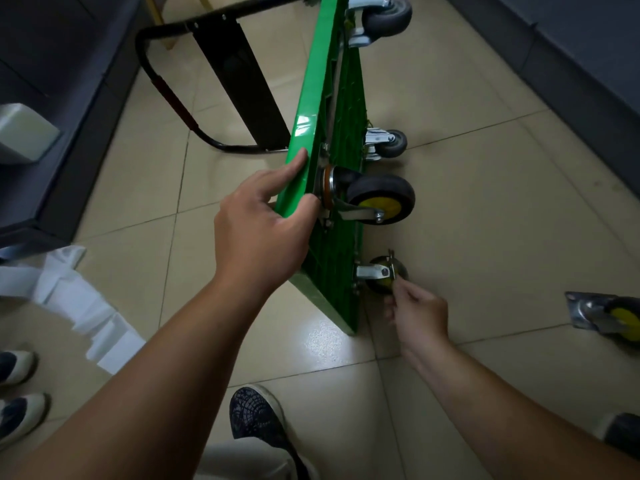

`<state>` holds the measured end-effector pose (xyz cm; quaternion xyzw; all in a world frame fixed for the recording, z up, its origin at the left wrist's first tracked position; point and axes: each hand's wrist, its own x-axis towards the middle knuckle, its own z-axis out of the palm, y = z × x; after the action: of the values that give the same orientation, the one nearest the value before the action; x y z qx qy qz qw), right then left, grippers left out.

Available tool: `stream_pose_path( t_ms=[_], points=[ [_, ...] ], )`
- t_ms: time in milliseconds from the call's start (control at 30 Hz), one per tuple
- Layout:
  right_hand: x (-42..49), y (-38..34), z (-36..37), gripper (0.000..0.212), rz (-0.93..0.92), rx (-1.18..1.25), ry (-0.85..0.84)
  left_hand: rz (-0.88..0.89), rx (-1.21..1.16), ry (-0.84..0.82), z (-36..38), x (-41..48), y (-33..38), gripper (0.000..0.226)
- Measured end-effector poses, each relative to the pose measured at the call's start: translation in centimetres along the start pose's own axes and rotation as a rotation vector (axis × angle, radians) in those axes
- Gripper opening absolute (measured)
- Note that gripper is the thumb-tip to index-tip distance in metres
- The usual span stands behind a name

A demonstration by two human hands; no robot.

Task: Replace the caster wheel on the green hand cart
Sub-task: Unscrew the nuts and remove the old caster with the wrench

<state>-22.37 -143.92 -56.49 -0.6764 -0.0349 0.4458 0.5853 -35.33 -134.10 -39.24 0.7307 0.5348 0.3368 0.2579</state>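
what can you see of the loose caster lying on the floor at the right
The loose caster lies on its side on the tiled floor, near the right edge. It has a silvery metal mounting plate, a metal fork, and a dark tyre on a yellow hub. Only the floor touches it; it looks somewhat blurred.

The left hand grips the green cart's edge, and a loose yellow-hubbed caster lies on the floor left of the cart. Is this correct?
Not quite: in the head view the loose caster lies on the floor right of the green cart, not left. The left hand does grip the cart's edge.
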Motion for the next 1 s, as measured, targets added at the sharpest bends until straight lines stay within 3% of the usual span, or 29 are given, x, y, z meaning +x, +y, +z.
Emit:
stream_pose_path(
  t_ms=[67,233,400,633,833,1000],
  points=[
    [-1.8,-3.2,1.2,0.02,0.146,0.113,-0.053,-0.006,-0.006,0.0,0.0,-0.1,0.1,0.056],
    [-5.4,-9.9,3.3,0.02,0.26,0.158,-0.263,-0.027,-0.013,0.001,0.0,-0.2,0.4,0.06],
    [-7.9,-11.7,4.6,0.015,0.232,0.147,-0.365,-0.018,0.0,0.015,0.0,0.0,0.2,0.054],
    [-9.5,-10.9,5.2,0.031,0.044,0.076,-0.464,-0.02,0.007,0.028,-0.1,-0.1,0.3,0.052],
    [-8.1,-6.9,4.3,0.026,-0.14,-0.015,-0.422,-0.039,0.017,0.009,-0.1,-0.1,0.2,0.051],
    [-5.1,-1.8,3.3,0.037,-0.453,-0.077,-0.412,-0.019,0.016,0.004,0.1,0.0,0.1,0.05]
  ],
)
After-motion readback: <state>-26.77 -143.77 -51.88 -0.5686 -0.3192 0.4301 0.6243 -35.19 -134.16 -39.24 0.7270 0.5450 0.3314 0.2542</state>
